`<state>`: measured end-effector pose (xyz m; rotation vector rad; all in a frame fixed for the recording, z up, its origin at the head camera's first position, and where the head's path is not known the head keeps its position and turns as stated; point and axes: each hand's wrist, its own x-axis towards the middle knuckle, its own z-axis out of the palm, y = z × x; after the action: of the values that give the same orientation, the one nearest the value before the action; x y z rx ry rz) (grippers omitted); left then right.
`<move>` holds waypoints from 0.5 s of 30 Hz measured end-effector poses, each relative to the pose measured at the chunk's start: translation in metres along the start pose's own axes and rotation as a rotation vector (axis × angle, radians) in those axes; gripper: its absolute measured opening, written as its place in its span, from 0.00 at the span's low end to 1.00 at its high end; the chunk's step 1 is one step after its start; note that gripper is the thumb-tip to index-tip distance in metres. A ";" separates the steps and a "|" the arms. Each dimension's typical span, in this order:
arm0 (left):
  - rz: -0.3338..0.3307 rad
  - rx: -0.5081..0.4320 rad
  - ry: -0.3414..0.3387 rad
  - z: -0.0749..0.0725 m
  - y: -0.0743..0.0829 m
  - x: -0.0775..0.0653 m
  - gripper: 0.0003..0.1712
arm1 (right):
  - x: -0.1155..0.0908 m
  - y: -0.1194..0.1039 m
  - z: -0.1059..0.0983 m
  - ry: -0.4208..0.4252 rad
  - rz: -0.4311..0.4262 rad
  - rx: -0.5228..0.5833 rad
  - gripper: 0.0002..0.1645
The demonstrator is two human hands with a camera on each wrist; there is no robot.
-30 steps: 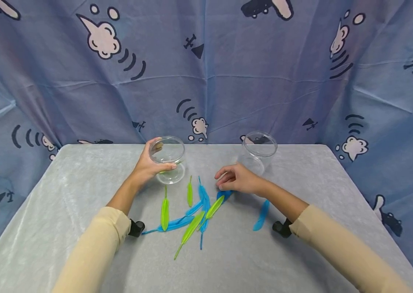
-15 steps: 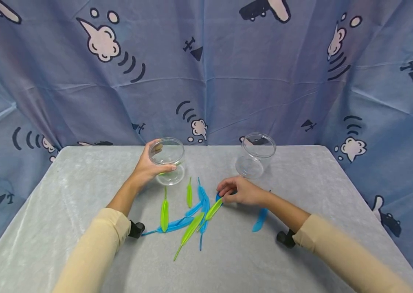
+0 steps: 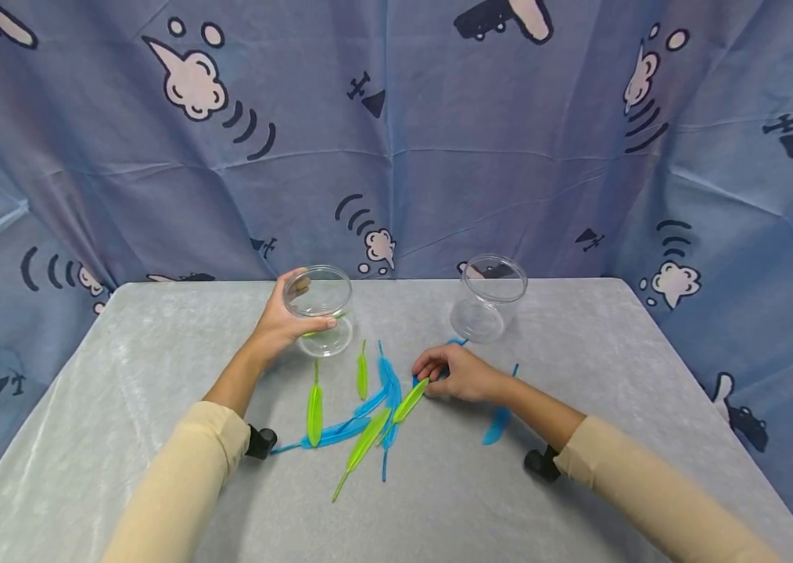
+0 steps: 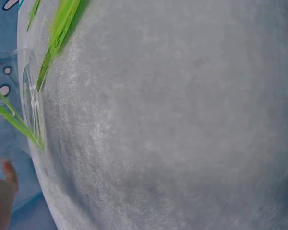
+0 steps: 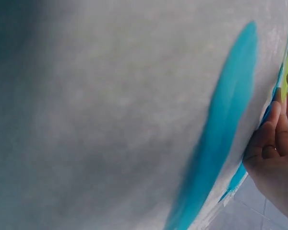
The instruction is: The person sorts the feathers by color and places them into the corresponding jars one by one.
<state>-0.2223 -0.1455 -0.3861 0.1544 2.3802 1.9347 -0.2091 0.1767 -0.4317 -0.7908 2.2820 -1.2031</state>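
Note:
My left hand (image 3: 280,317) grips a clear plastic jar (image 3: 319,293) around its side, thumb toward the front. Green feathers (image 4: 14,120) show inside that jar in the left wrist view. Over the feathers on the table, my right hand (image 3: 463,371) pinches the tip of a green feather (image 3: 410,401) between thumb and fingers. Partly hidden under this hand lies a blue feather (image 3: 457,342). To the left, blue feathers (image 3: 393,391) and green feathers (image 3: 371,438) overlap in a loose pile. Another blue feather (image 5: 221,120) lies below the right wrist.
A second clear jar (image 3: 488,301) stands behind my right hand. Two single green feathers, one nearer (image 3: 315,414) and one farther (image 3: 362,375), lie in front of the left jar. A patterned blue curtain (image 3: 396,141) hangs behind the grey table (image 3: 579,336).
My right hand has come slightly nearer, down onto the green feather's tip, uncovering more of the right jar's base. The left hand and its jar have stayed in place.

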 end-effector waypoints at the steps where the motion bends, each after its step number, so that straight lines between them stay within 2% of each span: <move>1: -0.002 0.000 0.000 0.000 0.000 -0.001 0.58 | 0.000 0.000 0.000 0.000 0.001 -0.003 0.16; 13: 0.000 -0.017 0.001 -0.002 -0.006 0.004 0.59 | 0.001 -0.002 0.001 0.017 0.007 0.009 0.14; 15: 0.010 -0.018 0.006 -0.002 -0.014 0.008 0.59 | 0.001 0.000 0.001 0.021 0.003 0.007 0.13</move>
<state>-0.2312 -0.1492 -0.3995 0.1608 2.3697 1.9628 -0.2092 0.1751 -0.4322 -0.7750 2.2937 -1.2226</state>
